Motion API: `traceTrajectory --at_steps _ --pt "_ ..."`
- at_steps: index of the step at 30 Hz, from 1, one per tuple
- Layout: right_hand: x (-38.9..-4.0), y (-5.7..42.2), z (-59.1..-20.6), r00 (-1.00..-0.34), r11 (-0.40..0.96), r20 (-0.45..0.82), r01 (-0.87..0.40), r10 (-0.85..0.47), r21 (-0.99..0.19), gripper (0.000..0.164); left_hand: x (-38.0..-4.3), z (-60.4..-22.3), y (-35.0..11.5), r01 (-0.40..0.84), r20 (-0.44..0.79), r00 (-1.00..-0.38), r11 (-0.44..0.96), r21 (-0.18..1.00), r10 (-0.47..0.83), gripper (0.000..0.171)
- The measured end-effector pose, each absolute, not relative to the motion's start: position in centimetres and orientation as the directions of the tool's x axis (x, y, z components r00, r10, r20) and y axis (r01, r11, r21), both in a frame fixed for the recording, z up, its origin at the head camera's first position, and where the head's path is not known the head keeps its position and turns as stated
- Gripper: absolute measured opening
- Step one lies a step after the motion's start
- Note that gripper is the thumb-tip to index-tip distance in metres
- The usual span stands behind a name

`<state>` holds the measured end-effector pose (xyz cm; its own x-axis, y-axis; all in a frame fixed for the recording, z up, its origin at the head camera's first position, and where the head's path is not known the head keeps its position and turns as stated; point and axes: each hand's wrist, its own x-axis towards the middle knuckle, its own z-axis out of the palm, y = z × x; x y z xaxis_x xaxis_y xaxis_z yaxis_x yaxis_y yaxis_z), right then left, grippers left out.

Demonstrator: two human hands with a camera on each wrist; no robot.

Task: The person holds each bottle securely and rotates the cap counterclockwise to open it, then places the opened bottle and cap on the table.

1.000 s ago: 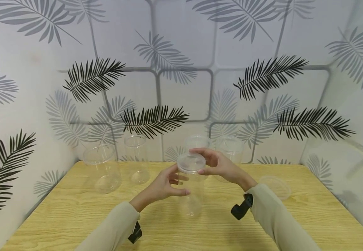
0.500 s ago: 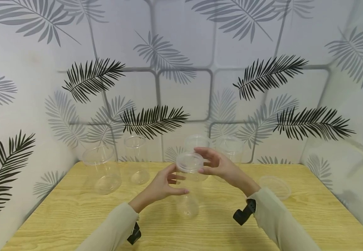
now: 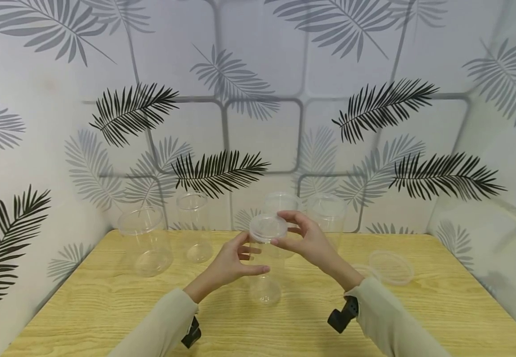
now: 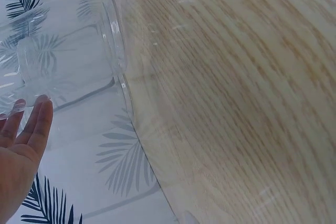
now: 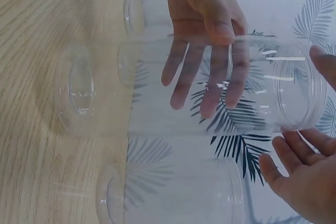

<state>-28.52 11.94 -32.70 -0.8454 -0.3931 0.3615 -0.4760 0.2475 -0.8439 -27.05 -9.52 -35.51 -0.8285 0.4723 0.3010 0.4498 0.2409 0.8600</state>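
A tall clear plastic jar (image 3: 265, 287) stands upright in the middle of the head view, with a clear round lid (image 3: 268, 227) on its top. My left hand (image 3: 233, 263) grips the jar's upper body, thumb in front and fingers behind; these fingers show through the clear wall in the right wrist view. At the top, my right hand (image 3: 304, 240) holds the lid's edge between thumb and fingers. In the right wrist view the right hand (image 5: 307, 179) curves round the lidded end.
A wide clear jar (image 3: 143, 243) and a narrower one (image 3: 195, 228) stand open at the back left. Behind my right hand are two more clear jars, one (image 3: 326, 213) further right. A loose clear lid (image 3: 391, 267) lies on the wooden table (image 3: 329, 342), another edge beside it.
The jar and its lid have shifted slightly left and away. My right hand's thumb has slid left along the lid's edge, and the right wrist has turned a little. The left hand has barely moved.
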Motion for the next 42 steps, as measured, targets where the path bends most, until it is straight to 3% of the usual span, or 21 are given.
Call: traceTrajectory --at_steps 5,13,20,27,35,42 --pt "-29.0 12.4 -32.5 -0.816 0.185 0.335 -0.463 -0.471 -0.867 0.061 -27.2 -35.6 -9.6 0.459 0.309 -0.818 0.225 0.860 0.486 0.076" --pt "-30.6 13.6 -32.4 -0.682 0.006 0.284 -0.389 -0.674 -0.921 0.062 -27.1 -35.4 -9.7 0.466 0.304 -0.796 0.211 0.859 0.523 0.074" --pt "-31.3 13.9 -32.4 -0.609 -0.080 0.265 -0.314 -0.747 -0.946 0.066 -27.1 -35.4 -9.7 0.466 0.298 -0.794 0.215 0.858 0.530 0.073" --pt "-30.5 13.7 -32.5 -0.686 -0.036 0.273 -0.339 -0.674 -0.940 0.070 -27.0 -35.2 -9.9 0.467 0.305 -0.802 0.222 0.856 0.514 0.076" --pt "-28.4 12.3 -32.8 -0.828 0.131 0.330 -0.428 -0.454 -0.894 0.066 -26.9 -35.1 -9.9 0.452 0.299 -0.829 0.251 0.856 0.472 0.075" --pt "-27.7 11.2 -33.0 -0.869 0.251 0.372 -0.459 -0.327 -0.852 0.066 -27.0 -35.2 -9.8 0.451 0.305 -0.835 0.253 0.856 0.458 0.075"
